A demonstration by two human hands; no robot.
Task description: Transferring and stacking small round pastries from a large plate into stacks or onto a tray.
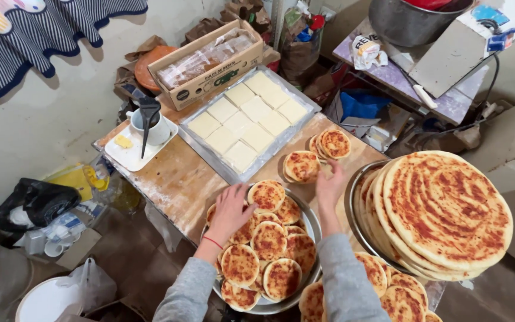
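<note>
Flatbreads [268,240] fill a metal tray [313,226] at the surface's near edge; left hand [231,211] rests open on them, right hand [329,186] open beside a small stack [301,166].

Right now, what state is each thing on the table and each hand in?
left hand: open, resting on the small flatbreads
right hand: fingers on the table beside a short stack, holding nothing
metal tray: piled full
square dough pieces: laid flat in rows, uncooked
large flatbreads: stacked, browned
cardboard box: open
white cup: upright, brush inside
</note>
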